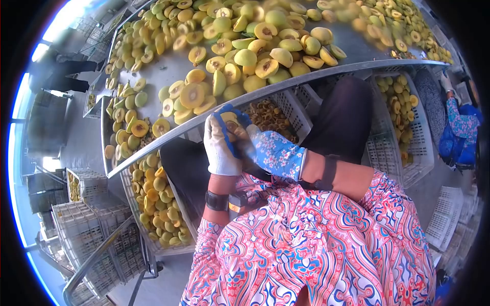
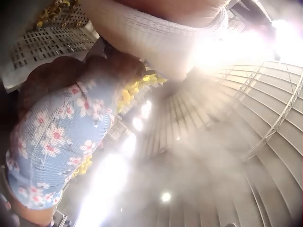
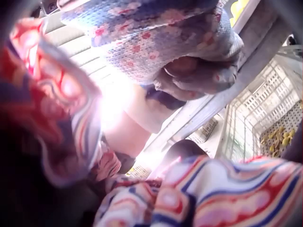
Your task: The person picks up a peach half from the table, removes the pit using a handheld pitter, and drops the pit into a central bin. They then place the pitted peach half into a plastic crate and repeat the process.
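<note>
Two gloved hands meet on one fruit just under the table's near edge.
Left hand (image 1: 220, 148), in a white glove with blue fingertips, curls round a yellow fruit (image 1: 230, 124) and holds it up just below the near edge of the table (image 1: 168, 69). The fruit sits at the fingertips, above the palm, partly showing between the blue tips. Right hand (image 1: 274, 153), in a floral glove, presses against the fruit from the right with fingers curled; blur hides whether it grips anything. Under the table, just behind both hands, a white crate (image 1: 293, 109) holds brown pits (image 1: 268, 116). Many yellow halves (image 1: 193, 95) lie on the table, thickest toward its far side.
</note>
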A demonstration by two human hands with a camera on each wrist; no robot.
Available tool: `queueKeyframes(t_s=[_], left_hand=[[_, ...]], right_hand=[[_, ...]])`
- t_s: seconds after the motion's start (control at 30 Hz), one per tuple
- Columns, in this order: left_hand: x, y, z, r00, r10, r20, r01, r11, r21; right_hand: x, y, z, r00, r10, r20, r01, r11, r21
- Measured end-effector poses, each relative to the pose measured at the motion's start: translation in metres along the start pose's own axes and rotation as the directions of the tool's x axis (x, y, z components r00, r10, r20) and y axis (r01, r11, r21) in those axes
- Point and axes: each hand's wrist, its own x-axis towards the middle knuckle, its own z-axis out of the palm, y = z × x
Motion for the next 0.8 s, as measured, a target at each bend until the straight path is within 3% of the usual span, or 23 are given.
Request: queueKeyframes(t_s=[0.07, 0.17, 0.23, 0.3, 0.37, 0.47, 0.5, 0.53, 0.57, 0.6, 0.63, 0.7, 0.77, 0.8], left_hand=[[-0.001, -0.002, 0.005, 0.999, 0.037, -0.003, -0.037, 0.998, -0.055], [0.002, -0.005, 0.004, 0.990, 0.136, -0.027, -0.135, 0.991, 0.020], [0.002, -0.006, 0.002, 0.988, 0.153, -0.011, -0.152, 0.987, 0.060], [0.000, -0.004, 0.002, 0.993, 0.121, -0.001, -0.120, 0.988, 0.093], [0.001, -0.002, 0.001, 0.995, 0.101, -0.006, -0.100, 0.985, 0.144], [0.005, -0.007, -0.007, 0.994, 0.111, -0.015, -0.106, 0.971, 0.213], [0.007, -0.009, -0.009, 0.992, 0.127, -0.001, -0.123, 0.968, 0.219], [0.009, -0.010, -0.011, 0.990, 0.142, 0.012, -0.141, 0.964, 0.225], [0.010, -0.011, -0.011, 0.986, 0.158, 0.049, -0.165, 0.956, 0.242], [0.007, -0.008, -0.008, 0.980, 0.181, 0.076, -0.195, 0.946, 0.260], [0.006, -0.003, -0.005, 0.972, 0.217, 0.095, -0.235, 0.931, 0.278], [0.000, 0.005, 0.002, 0.957, 0.239, 0.163, -0.268, 0.945, 0.187], [0.003, 0.000, -0.010, 0.963, 0.196, 0.185, -0.212, 0.974, 0.076], [0.000, 0.002, -0.009, 0.974, 0.146, 0.174, -0.147, 0.989, -0.008]], right_hand=[[0.002, 0.004, 0.014, 0.988, -0.130, -0.085, 0.116, 0.981, -0.153], [0.003, 0.005, 0.026, 0.983, -0.091, -0.160, 0.060, 0.979, -0.193], [0.003, 0.003, 0.027, 0.989, 0.076, -0.125, -0.077, 0.997, 0.000], [0.003, 0.004, 0.025, 0.989, 0.129, -0.066, -0.125, 0.990, 0.064], [0.003, 0.006, 0.021, 0.997, 0.082, -0.005, -0.082, 0.997, 0.008], [0.001, 0.003, 0.010, 0.992, -0.122, 0.025, 0.125, 0.973, -0.194], [0.002, 0.000, 0.010, 0.998, 0.045, 0.036, -0.050, 0.990, 0.135], [0.003, -0.004, 0.010, 0.974, 0.200, 0.103, -0.225, 0.868, 0.442], [0.005, -0.009, 0.009, 0.924, 0.313, 0.221, -0.376, 0.629, 0.680], [0.002, -0.018, 0.003, 0.900, 0.329, 0.285, -0.410, 0.422, 0.809], [0.000, -0.022, -0.010, 0.821, 0.312, 0.479, -0.533, 0.117, 0.838], [0.000, -0.025, -0.021, 0.782, 0.203, 0.589, -0.583, -0.093, 0.807], [0.000, -0.024, -0.025, 0.721, 0.188, 0.667, -0.646, -0.169, 0.745], [0.001, -0.030, -0.028, 0.714, 0.194, 0.672, -0.657, -0.145, 0.740]])
